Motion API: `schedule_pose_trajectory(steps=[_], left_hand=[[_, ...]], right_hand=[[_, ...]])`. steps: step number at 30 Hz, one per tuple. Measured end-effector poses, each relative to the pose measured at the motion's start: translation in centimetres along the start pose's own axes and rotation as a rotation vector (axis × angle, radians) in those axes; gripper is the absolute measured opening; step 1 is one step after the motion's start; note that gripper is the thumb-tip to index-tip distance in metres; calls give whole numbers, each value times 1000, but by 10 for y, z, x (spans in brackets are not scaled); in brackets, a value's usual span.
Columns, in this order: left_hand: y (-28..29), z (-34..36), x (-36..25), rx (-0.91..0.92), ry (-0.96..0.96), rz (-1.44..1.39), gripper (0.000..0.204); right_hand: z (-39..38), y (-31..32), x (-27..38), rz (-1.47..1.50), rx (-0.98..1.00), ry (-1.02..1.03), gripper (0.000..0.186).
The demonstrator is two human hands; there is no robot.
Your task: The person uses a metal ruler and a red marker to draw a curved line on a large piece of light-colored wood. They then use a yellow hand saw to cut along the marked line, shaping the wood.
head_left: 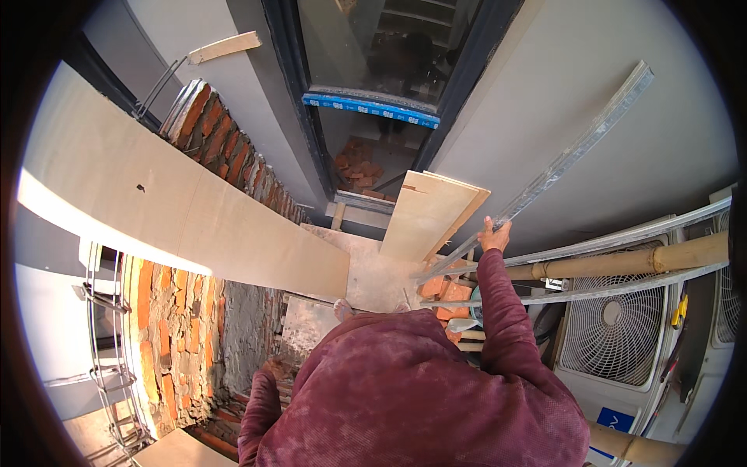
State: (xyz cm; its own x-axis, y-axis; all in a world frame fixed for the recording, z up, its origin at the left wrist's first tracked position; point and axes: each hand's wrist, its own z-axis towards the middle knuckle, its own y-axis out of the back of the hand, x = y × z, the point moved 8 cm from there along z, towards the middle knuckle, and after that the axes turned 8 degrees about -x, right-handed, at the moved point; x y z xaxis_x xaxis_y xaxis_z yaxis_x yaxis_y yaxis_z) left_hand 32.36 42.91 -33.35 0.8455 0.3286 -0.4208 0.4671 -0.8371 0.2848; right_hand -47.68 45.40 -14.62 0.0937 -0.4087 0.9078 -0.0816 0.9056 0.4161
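My right hand [494, 235] is stretched out ahead on the right, its fingers closed round a long grey metal straightedge [572, 152]. The bar slants from the boards near my feet up along the grey wall. My left hand [274, 367] hangs low on the left beside the brickwork; its fingers are blurred and hard to make out. Just left of the straightedge, cut plywood boards [426, 214] lean beside the window frame. A long plywood sheet [194, 198] crosses the left side, next to the brick wall [175, 331].
My feet are on a dusty board [373, 268]. Orange bricks [451, 296] and a trowel [462, 324] lie at right. A bamboo pole [607, 263] and metal bars [622, 286] cross before an air-conditioner unit [611, 331]. Wire-tied steel rods [101, 342] stand at left; a glazed window [373, 117] is ahead.
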Motion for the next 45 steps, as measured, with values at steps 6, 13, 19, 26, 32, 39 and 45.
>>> schedule_pose_trajectory(steps=[6, 13, 19, 26, 32, 39, 45], left_hand=[[69, -178, -190, -100, -195, 225, 102], [35, -366, -342, 188, -531, 370, 120], [36, -354, -381, 255, -601, 465, 116], [51, -290, -374, 233, -512, 474, 111], [43, -231, -380, 284, -548, 506, 107], [20, -179, -409, 362, -633, 606, 102], [2, -170, -434, 425, -717, 697, 98]], right_hand=[[15, -20, -83, -96, 68, -135, 44], [10, -38, -138, -111, 99, -291, 49], [22, -57, -157, -160, 255, -266, 53], [14, -13, -120, -214, 285, -364, 87], [-66, 31, -251, -343, 283, -236, 26], [-194, 113, -164, -251, 647, -460, 37], [-124, 325, -2, -11, 75, -112, 39]])
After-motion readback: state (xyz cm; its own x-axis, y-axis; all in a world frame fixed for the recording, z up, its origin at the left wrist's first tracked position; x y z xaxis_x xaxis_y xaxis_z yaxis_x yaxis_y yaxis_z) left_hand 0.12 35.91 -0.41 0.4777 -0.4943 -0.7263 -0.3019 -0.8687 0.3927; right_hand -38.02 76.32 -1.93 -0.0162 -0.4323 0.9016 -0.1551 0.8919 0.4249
